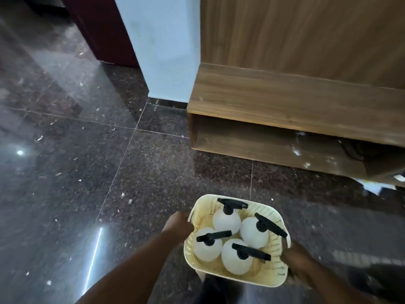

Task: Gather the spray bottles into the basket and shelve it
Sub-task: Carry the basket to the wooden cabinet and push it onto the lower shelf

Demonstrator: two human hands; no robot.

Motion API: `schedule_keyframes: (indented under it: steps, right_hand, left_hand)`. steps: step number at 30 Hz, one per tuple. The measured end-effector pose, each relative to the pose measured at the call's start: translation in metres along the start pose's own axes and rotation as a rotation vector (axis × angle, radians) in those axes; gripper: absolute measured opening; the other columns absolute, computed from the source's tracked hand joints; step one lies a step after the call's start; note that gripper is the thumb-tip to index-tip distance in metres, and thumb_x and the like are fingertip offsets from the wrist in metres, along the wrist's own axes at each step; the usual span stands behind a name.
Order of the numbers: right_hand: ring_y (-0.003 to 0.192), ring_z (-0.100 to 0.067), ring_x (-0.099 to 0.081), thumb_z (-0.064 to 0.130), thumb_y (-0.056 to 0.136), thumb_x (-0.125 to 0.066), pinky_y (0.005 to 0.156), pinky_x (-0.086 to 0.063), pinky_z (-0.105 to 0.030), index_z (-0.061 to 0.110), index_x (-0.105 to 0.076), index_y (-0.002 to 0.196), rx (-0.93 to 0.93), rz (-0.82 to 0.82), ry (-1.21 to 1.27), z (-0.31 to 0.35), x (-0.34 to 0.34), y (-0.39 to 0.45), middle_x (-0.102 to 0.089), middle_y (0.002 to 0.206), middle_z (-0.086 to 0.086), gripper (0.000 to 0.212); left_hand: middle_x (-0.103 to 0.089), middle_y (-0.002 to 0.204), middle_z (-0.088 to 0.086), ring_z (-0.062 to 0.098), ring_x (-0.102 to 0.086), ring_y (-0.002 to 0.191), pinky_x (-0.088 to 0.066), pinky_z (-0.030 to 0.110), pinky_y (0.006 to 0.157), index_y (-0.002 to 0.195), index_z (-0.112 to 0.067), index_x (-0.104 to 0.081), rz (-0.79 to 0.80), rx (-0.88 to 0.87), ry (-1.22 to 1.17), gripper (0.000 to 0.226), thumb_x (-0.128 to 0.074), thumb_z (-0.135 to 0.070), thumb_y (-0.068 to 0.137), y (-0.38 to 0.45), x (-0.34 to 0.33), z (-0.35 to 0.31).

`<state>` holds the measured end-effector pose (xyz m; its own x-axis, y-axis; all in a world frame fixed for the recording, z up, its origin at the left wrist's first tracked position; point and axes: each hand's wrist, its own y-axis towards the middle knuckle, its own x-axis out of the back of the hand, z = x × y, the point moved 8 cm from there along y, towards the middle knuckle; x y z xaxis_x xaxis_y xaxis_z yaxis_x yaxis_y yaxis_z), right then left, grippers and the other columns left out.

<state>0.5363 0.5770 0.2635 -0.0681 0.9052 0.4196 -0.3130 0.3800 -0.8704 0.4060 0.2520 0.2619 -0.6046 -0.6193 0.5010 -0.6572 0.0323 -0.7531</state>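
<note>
A cream perforated plastic basket [275, 268] is held above the dark floor at the bottom centre. Several white round spray bottles [225, 219] with black trigger heads stand upright inside it, packed close together. My left hand [178, 223] grips the basket's left rim. My right hand [298, 258] grips its right rim. A low wooden shelf [263, 145] with an open bottom compartment stands ahead and to the right of the basket.
The floor is polished dark granite [87, 172] strewn with small bits of white debris. A white wall column [166, 51] and a dark maroon panel [103, 29] stand at the back left. Papers [372, 187] lie at the shelf's right end.
</note>
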Motion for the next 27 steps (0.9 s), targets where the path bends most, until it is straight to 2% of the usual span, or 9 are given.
schedule_keyframes:
  steps: [4,7,9,11,13,16,20,24,27]
  right_hand:
    - [0.069,-0.033,-0.065,0.008,0.095,-0.042,0.056,-0.055,-0.037,-0.001,-0.061,0.095,0.040,-0.062,-0.065,0.066,0.004,0.064,-0.066,0.083,-0.026,0.021]
    - [0.056,-0.025,-0.053,0.009,0.097,-0.046,0.047,-0.052,-0.026,0.006,-0.057,0.071,0.131,-0.088,-0.100,0.122,0.003,0.130,-0.058,0.069,-0.014,0.028]
    - [0.057,-0.025,-0.050,0.010,0.095,-0.048,0.060,-0.053,-0.034,0.004,-0.058,0.070,0.219,-0.152,-0.130,0.155,0.006,0.184,-0.059,0.079,-0.016,0.028]
    - [0.069,-0.028,-0.060,0.008,0.089,-0.051,0.062,-0.051,-0.034,0.006,-0.067,0.095,0.328,-0.248,-0.049,0.188,0.012,0.228,-0.063,0.090,-0.016,0.018]
    - [0.085,-0.031,-0.065,0.010,0.084,-0.053,0.070,-0.053,-0.041,0.012,-0.067,0.109,0.399,-0.257,0.029,0.221,0.015,0.280,-0.068,0.099,-0.014,0.029]
    - [0.094,-0.033,-0.066,0.018,0.085,-0.050,0.083,-0.055,-0.052,0.025,-0.066,0.092,0.490,-0.304,0.109,0.271,0.027,0.341,-0.070,0.106,-0.014,0.019]
    - [0.075,-0.019,-0.057,0.021,0.086,-0.058,0.061,-0.045,-0.027,0.015,-0.067,0.090,0.620,-0.555,0.070,0.335,0.054,0.383,-0.061,0.085,-0.002,0.012]
    - [0.063,-0.024,-0.064,0.017,0.086,-0.060,0.027,-0.042,-0.016,0.013,-0.070,0.099,0.668,-0.473,0.156,0.372,0.059,0.415,-0.068,0.089,-0.008,0.016]
    - [0.056,-0.019,-0.064,0.024,0.087,-0.059,0.027,-0.043,-0.017,0.014,-0.065,0.113,0.745,-0.418,0.190,0.387,0.060,0.419,-0.070,0.093,-0.009,0.028]
  left_hand:
    - [-0.075,0.089,0.007,0.022,-0.069,0.080,-0.057,0.035,0.069,0.092,-0.011,-0.072,-0.053,-0.041,0.014,0.023,-0.057,-0.017,0.075,0.081,0.012,-0.028]
    - [-0.070,0.091,0.006,0.019,-0.062,0.080,-0.044,0.029,0.066,0.097,-0.015,-0.070,-0.148,-0.102,-0.008,0.021,-0.059,-0.024,0.082,0.142,0.025,-0.049]
    - [-0.070,0.090,0.009,0.024,-0.064,0.084,-0.041,0.028,0.068,0.100,-0.016,-0.070,-0.256,-0.124,-0.046,0.021,-0.060,-0.023,0.083,0.188,0.031,-0.061]
    - [-0.073,0.101,0.010,0.027,-0.068,0.094,-0.043,0.027,0.072,0.115,-0.020,-0.067,-0.349,-0.175,-0.056,0.034,-0.058,-0.020,0.082,0.232,0.037,-0.075]
    - [-0.073,0.105,0.010,0.030,-0.068,0.100,-0.042,0.026,0.074,0.124,-0.025,-0.061,-0.439,-0.211,-0.046,0.048,-0.055,-0.016,0.077,0.279,0.040,-0.091]
    - [-0.069,0.089,0.012,0.034,-0.067,0.093,-0.043,0.029,0.071,0.113,-0.019,-0.066,-0.552,-0.262,-0.050,0.046,-0.050,-0.014,0.071,0.338,0.047,-0.124]
    - [-0.075,0.098,0.013,0.032,-0.069,0.092,-0.054,0.034,0.073,0.110,-0.016,-0.069,-0.700,-0.309,0.012,0.038,-0.050,-0.013,0.078,0.403,0.063,-0.168]
    - [-0.073,0.106,0.013,0.031,-0.070,0.095,-0.059,0.039,0.082,0.121,-0.018,-0.064,-0.723,-0.264,-0.024,0.037,-0.053,-0.014,0.086,0.449,0.078,-0.191]
    - [-0.069,0.111,0.020,0.034,-0.067,0.102,-0.056,0.039,0.085,0.119,-0.006,-0.061,-0.751,-0.228,-0.078,0.033,-0.052,-0.026,0.094,0.466,0.089,-0.201]
